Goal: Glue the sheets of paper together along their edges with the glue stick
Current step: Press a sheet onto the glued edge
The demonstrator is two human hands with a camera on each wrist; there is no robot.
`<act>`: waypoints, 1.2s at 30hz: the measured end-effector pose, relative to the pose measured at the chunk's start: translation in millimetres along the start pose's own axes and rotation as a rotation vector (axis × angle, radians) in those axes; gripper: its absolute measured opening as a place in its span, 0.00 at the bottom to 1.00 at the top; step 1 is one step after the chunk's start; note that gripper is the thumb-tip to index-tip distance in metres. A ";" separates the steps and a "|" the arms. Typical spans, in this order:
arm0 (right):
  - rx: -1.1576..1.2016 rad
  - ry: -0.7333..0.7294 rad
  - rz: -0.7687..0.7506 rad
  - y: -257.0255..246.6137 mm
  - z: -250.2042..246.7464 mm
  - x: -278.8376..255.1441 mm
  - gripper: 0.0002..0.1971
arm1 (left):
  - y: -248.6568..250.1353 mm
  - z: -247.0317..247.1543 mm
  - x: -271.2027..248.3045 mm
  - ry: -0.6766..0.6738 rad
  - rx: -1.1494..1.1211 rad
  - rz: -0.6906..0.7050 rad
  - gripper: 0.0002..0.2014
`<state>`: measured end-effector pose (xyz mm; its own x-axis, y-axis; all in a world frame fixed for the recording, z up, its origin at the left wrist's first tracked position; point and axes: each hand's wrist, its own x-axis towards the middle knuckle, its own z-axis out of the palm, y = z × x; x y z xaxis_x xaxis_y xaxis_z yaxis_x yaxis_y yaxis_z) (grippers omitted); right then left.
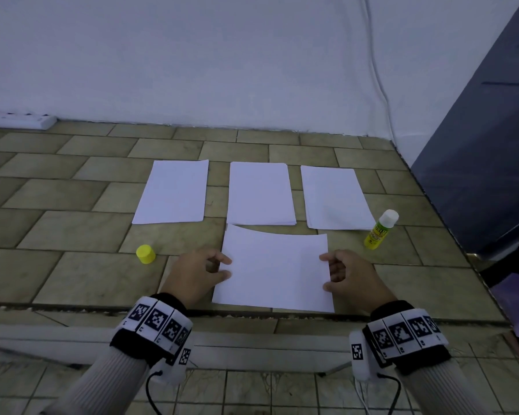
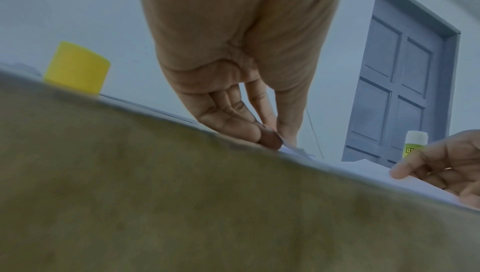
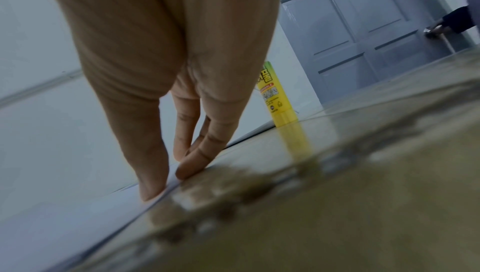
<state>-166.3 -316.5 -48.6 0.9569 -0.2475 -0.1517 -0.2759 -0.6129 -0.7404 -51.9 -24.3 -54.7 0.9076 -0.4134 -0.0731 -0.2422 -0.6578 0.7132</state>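
Yellow cap [image 1: 146, 254] stands left on the floor tiles [image 1: 72, 232]; I see my left hand [image 1: 197, 272] and right hand [image 1: 349, 275] each pinching an end of the near sheet [image 1: 274, 269], three paper stacks [image 1: 259, 193] behind, glue stick [image 1: 379, 230] upright far right

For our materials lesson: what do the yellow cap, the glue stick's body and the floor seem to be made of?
Yellow cap: probably plastic, smooth and even in colour. Glue stick: likely plastic, carrying a glossy printed label. Floor: ceramic or stone-look tiles with grout lines, glossy enough to mirror the stick in the right wrist view.
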 end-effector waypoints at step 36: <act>-0.559 -0.089 -0.003 -20.1 -3.0 1.2 0.24 | -4.6 6.8 -12.5 0.060 0.411 0.056 0.27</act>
<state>-159.9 -306.7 -32.0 0.9551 -0.1955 -0.2226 -0.2556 -0.9237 -0.2853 -64.5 -20.4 -61.8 0.9045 -0.4263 0.0078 -0.3976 -0.8368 0.3764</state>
